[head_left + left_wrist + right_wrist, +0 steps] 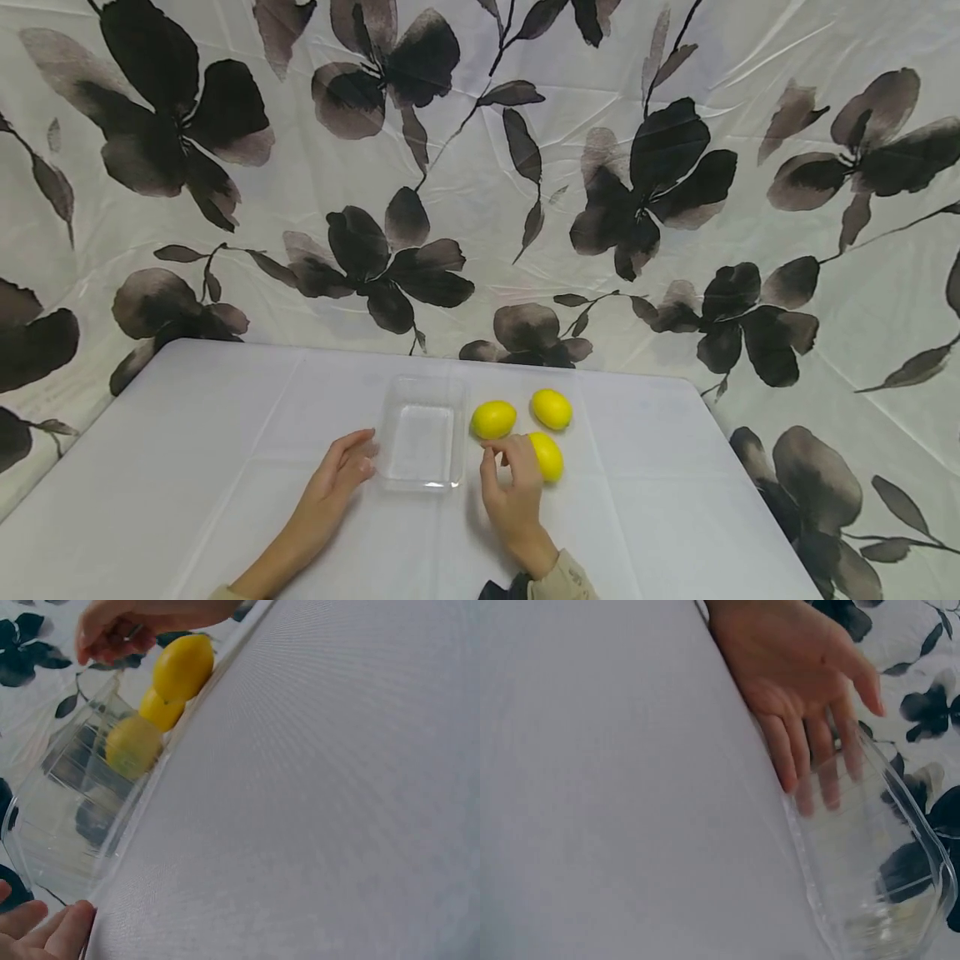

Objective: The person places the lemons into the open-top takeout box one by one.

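A clear plastic container [423,437] stands on the table with nothing in it. Just to its left is my left hand [341,471], its fingers extended toward the near left wall. The right wrist view shows that hand's palm and spread fingers [825,780] through the clear plastic. Three yellow lemons sit right of the container: one close to its rim [492,419], one farther back [552,409] and one nearer [551,460]. My right hand [516,492] hangs with loosely bent fingers, partly covering the nearest lemon. In the left wrist view it hovers above the lemons, holding nothing.
A white cloth covers the table [225,467]. Behind it and at its sides hangs a pale curtain [510,208] printed with dark flowers. The table's far edge runs close behind the container and lemons.
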Available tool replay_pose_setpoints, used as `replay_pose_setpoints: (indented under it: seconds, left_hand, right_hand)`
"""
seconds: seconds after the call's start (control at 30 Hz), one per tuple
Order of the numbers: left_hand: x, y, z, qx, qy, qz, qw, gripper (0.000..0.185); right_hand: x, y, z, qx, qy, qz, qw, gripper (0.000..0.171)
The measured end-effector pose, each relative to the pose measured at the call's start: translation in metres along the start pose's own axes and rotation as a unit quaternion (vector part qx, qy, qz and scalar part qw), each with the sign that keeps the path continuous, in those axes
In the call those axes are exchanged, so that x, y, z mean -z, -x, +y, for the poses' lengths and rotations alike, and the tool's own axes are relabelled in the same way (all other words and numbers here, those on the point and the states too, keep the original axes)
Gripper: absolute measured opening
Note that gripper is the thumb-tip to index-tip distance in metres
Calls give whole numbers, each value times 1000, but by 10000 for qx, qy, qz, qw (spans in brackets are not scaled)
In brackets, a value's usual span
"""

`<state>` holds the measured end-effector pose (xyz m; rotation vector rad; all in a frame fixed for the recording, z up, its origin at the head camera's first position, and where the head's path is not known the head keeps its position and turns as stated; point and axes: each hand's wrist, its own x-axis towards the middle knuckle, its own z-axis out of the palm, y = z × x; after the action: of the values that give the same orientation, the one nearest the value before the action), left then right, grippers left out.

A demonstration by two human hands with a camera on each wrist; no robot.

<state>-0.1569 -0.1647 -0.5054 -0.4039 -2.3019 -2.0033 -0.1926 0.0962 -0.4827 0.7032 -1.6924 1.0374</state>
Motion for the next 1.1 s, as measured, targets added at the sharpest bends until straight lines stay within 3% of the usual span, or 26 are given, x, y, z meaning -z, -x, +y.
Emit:
replay_pose_setpoints:
  seconds: [0.17, 0.27, 0.33, 0.4, 0.5, 0.57, 0.63, 0.73, 0.8, 0.93, 1.1]
  left_hand:
    - [1, -3, 9, -63, -379, -20, 9993, 58]
    - [-1, -9, 14, -148, -761, 48, 9970, 64]
    - [-3, -13, 16, -278, -1061, 104, 9939, 70]
    - [-6, -16, 16, -433, -1357, 138, 9897, 75]
    - [-10, -21, 16, -627, -1665, 86, 9840, 83]
    - [-12, -23, 16, -785, -1889, 47, 9788, 86]
    - [-15, -25, 16, -957, -2148, 41, 9719, 88]
    - [-17, -27, 15, -1164, -2512, 33, 9609, 90]
    - [-18, -28, 15, -1214, -2673, 16, 9559, 91]
    - [-19, -29, 15, -1158, -2802, -88, 9529, 91]
    - [-19, -28, 13, -1148, -2854, -175, 9514, 90]
  right_hand:
    - [14, -9, 21, -152, 62, 14, 9999, 14]
    - [31, -25, 23, -667, -26, -287, 9974, 14]
    - [43, -37, 23, -1209, -208, -659, 9903, 13]
    - [55, -46, 23, -1939, -457, -1160, 9731, 12]
    - [68, -50, 33, -2854, -909, -1937, 9342, 12]
    - [73, -44, 47, -3270, -1261, -2296, 9080, 16]
    - [76, -36, 60, -3409, -1621, -2509, 8914, 18]
    - [77, -22, 78, -3449, -2026, -2741, 8746, 21]
    - [77, -18, 82, -3406, -2177, -2863, 8687, 21]
    - [77, -9, 89, -3341, -2278, -3032, 8629, 21]
    - [76, -1, 93, -3581, -2229, -3261, 8460, 21]
